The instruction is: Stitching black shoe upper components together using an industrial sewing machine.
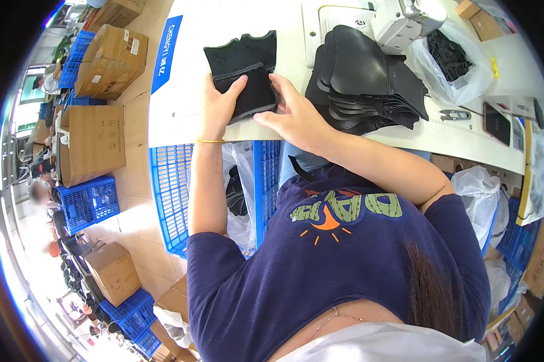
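Lying between the two hands, a black piece [242,60] is near the front edge of the desk [184,114]. The left hand [222,104] grips its left side, thumb flat on top and fingers mostly hidden. The right hand [293,113] is at the right side, thumb and fingers spread, fingertips at the side edge and thumb near the close right corner. Whether the piece is raised off the desk, I cannot tell.

Its notched edge points away from the person, and its long axis runs roughly away from the body, with a raised band across the middle.

Just beside the right hand, a stack [359,69] of black panels fills the desk, with a white machine [398,27] behind it. Farther right sit a clear bag [475,84] of black strips [447,57], snips [455,114] and a phone [497,125]. Beyond the piece and to its left, the desk bears a blue label [166,57]. Below the desk's edge stands a blue crate [170,199]. Nothing stands between the hands and the piece.
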{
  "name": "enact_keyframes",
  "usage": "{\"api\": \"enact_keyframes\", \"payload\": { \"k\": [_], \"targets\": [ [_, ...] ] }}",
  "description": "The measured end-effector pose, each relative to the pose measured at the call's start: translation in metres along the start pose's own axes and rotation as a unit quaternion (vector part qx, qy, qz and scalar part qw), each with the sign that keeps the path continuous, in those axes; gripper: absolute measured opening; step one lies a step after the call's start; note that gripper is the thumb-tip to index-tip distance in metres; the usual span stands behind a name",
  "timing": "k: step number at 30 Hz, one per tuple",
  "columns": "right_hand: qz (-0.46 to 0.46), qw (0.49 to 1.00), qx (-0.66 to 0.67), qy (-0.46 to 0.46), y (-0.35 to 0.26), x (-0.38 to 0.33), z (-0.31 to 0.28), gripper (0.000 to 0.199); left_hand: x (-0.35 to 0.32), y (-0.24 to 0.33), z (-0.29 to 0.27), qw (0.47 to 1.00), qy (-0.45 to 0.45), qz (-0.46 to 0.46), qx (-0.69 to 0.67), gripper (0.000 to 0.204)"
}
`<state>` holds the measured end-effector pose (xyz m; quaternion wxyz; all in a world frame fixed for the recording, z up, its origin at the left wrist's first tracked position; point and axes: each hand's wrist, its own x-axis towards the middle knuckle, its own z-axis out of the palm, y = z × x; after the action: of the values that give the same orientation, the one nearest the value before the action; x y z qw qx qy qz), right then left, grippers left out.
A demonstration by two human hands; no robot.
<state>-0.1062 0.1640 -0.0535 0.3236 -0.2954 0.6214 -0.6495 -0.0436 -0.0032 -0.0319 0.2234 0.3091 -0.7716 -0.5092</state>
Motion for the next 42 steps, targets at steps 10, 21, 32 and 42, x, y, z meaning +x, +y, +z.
{"api": "enact_keyframes", "payload": {
  "k": [10,21,32,42],
  "targets": [
    [0.121,0.958,0.236,-0.109,-0.065,-0.029,-0.031,0.055,-0.035,0.088,-0.025,0.951,-0.001,0.247,0.185,0.034],
    [-0.101,0.945,0.304,0.068,-0.107,-0.088,-0.139,0.050,-0.029,0.158,0.065,0.502,0.060,0.778,0.372,0.028],
    [-0.299,0.840,-0.340,0.298,-0.075,-0.099,-0.212,0.062,-0.041,0.136,0.116,0.669,-0.238,0.634,0.306,0.040],
    [-0.204,0.866,-0.349,0.294,-0.082,-0.055,-0.206,0.064,0.016,0.110,0.140,0.926,-0.161,0.296,0.170,0.041]
  ]
}}
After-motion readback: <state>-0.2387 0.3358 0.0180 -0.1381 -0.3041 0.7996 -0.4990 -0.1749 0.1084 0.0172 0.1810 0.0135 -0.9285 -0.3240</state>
